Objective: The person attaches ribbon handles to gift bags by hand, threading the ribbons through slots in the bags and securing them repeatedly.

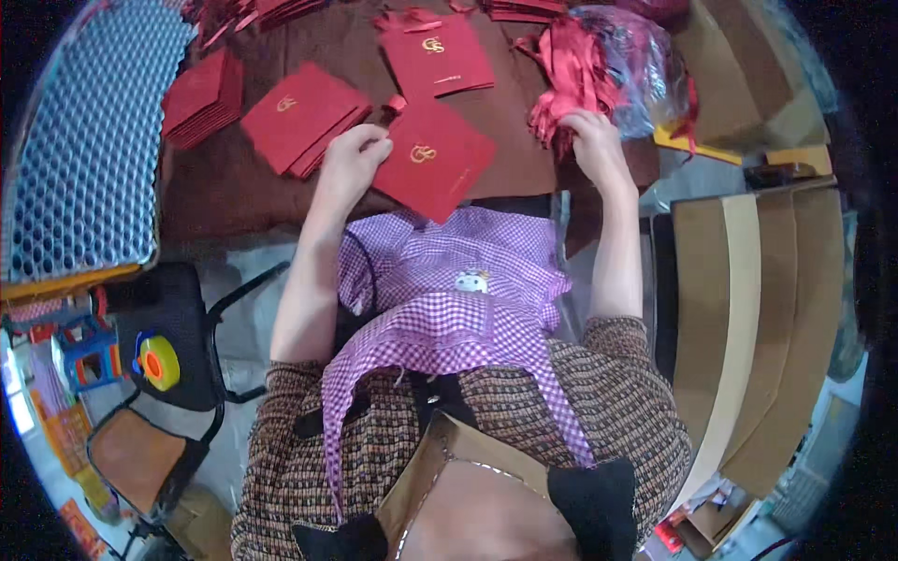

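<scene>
Red flat paper bag (432,161) lies on the brown table (234,201), our left hand (351,159) pinching its edge. Our right hand (591,140) pinches ribbons (571,79) (a loose bundle). We judge threading comes next, needing one ribbon separated.

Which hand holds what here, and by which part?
Left hand grips the flat red bag at its left edge. Right hand pinches the red ribbon bundle at its lower end.
</scene>
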Available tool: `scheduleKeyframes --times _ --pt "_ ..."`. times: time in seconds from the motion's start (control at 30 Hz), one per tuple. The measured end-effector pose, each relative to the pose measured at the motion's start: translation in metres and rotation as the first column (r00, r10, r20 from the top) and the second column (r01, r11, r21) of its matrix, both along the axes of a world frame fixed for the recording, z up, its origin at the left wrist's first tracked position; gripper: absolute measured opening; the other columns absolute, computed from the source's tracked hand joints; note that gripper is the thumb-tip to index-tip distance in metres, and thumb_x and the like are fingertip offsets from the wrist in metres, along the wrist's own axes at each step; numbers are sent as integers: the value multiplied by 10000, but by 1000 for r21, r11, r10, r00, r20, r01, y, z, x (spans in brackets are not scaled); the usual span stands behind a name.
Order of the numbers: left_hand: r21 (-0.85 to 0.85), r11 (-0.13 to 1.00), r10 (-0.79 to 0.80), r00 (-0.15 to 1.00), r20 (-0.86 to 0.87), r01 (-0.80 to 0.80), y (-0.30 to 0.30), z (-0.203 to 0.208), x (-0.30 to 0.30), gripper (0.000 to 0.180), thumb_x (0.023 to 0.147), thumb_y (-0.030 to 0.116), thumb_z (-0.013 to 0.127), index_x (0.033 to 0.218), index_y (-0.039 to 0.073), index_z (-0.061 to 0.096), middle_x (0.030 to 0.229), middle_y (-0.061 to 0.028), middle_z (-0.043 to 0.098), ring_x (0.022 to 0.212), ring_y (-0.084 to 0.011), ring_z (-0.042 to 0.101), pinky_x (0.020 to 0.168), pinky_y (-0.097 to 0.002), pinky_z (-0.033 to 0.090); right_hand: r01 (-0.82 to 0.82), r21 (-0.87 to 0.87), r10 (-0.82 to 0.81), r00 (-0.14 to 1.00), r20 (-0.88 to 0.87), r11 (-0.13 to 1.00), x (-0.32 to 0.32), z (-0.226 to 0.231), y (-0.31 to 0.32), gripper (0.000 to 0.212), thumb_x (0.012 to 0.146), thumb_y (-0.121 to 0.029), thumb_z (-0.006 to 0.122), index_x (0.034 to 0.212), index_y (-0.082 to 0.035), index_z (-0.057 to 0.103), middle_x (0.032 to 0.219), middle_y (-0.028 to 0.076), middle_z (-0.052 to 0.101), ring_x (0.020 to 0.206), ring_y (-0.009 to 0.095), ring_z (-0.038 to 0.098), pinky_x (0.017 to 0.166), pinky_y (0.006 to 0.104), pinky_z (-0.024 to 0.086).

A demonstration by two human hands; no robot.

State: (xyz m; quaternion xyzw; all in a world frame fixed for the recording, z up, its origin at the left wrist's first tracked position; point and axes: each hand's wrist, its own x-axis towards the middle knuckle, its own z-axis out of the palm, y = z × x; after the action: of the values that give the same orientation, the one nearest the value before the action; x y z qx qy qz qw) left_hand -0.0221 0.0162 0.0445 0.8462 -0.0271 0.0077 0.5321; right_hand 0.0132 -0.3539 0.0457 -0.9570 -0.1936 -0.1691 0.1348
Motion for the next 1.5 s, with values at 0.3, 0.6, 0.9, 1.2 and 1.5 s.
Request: scheduleKeyframes --times 0.3,0.6,0.9,1.2,1.5 --pt "-136 991 -15 986 -168 -8 -5 -13 5 278 832 108 615 1065 -44 625 812 -2 617 739 -66 550 673 -218 443 12 160 6 994 -108 987 4 7 -13 243 776 7 590 1008 -32 649 1043 126 647 1046 271 581 906 337 441" --pt "-26 999 28 990 -135 -32 -14 -22 6 226 808 115 649 972 -39 640 755 1 603 669 -60 528 600 -225 430 22 943 274 954 -119 333 -10 47 63 247 902 -4 481 1127 37 574 1011 85 637 940 142 605 870 272 462" --pt "-413 907 20 990 -142 -77 -23 -33 5 213 765 18 635 972 -32 623 778 -49 653 685 -89 594 613 -254 483 -47 795 389 888 -244 605 -13 -5 160 101 808 -6 607 909 -6 619 897 35 620 863 119 592 770 251 466" --pt "-345 938 23 998 -58 -42 -30 -34 5 222 764 23 636 977 -32 614 798 -72 669 713 -114 618 648 -266 495 -208 434 167 977 130 877 -7 -19 173 96 773 -59 629 868 -60 640 790 69 638 806 238 615 753 360 433" --pt "-201 974 66 983 -172 -101 -16 -45 9 213 817 11 610 1022 -37 575 867 -61 643 776 -103 602 695 -224 486 -162 621 144 986 80 767 -20 -7 145 99 779 -11 603 878 -16 609 847 95 629 807 235 612 734 324 463"
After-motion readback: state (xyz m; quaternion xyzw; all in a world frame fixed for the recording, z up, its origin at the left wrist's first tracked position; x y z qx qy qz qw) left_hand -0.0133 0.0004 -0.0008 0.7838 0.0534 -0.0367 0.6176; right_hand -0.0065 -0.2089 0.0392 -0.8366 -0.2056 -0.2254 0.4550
